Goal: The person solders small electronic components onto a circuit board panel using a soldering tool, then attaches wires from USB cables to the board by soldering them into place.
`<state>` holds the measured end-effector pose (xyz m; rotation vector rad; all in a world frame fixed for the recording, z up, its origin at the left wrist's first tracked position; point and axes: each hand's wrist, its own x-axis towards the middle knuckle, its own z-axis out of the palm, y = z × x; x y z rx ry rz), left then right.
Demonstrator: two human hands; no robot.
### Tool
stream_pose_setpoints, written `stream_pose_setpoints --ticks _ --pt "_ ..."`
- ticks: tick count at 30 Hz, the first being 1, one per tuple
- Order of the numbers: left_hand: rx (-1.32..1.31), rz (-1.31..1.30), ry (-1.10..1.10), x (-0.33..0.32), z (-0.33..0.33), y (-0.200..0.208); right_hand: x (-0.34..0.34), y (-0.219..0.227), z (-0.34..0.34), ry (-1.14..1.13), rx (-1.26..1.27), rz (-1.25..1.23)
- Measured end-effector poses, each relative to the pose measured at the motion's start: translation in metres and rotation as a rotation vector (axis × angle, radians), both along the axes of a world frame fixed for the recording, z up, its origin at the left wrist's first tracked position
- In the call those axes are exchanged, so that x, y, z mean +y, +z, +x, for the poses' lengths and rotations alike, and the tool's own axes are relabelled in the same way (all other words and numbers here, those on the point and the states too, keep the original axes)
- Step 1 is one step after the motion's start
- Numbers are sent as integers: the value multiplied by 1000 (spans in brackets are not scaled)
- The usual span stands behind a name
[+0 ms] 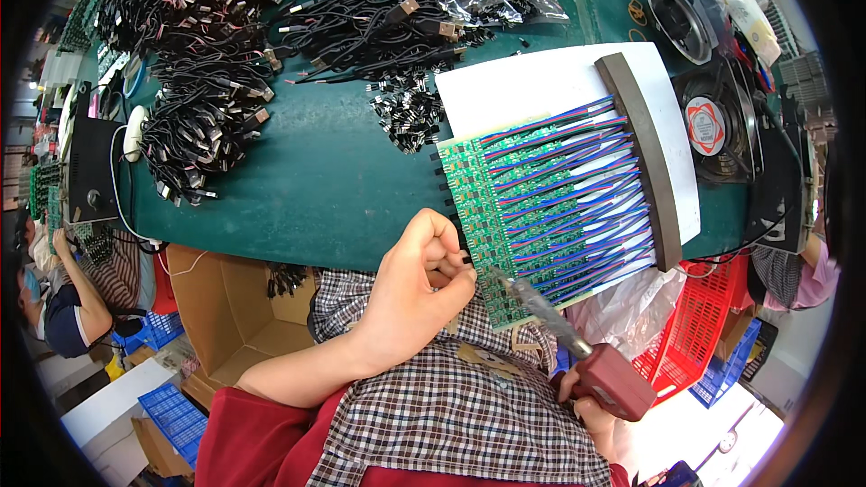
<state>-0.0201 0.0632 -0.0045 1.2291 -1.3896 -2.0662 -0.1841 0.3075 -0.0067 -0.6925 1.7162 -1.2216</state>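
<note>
A green circuit board panel [471, 207] lies tilted at the table's front edge, with rows of blue, red and black wires [577, 189] running to the right. My left hand [410, 293] is at the panel's left edge, thumb and forefinger pinched on a small black connector [466, 261]. Similar black pieces line that edge. From the lower right, my right hand [591, 410] grips a soldering iron with a dark red handle [616, 382]. Its metal barrel [546, 311] points at the board, the tip close to my left fingertips. A dark grey bar [642, 158] lies across the wires.
White paper [667, 108] lies under the board. Bundles of black cables [207, 63] cover the far left, with a pile of small black connectors [406, 113] in the middle. A round fan [717, 126] stands at right. Below are a cardboard box [230, 307] and red crate [699, 320].
</note>
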Motion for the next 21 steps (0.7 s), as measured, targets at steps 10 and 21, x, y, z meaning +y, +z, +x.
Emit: stream_pose_setpoints --ticks 10,21 --pt "-50 -63 -104 -8 6 7 -10 9 7 -182 -284 -159" --pt "-458 -839 -56 -110 23 -17 -18 13 12 -219 -280 -116"
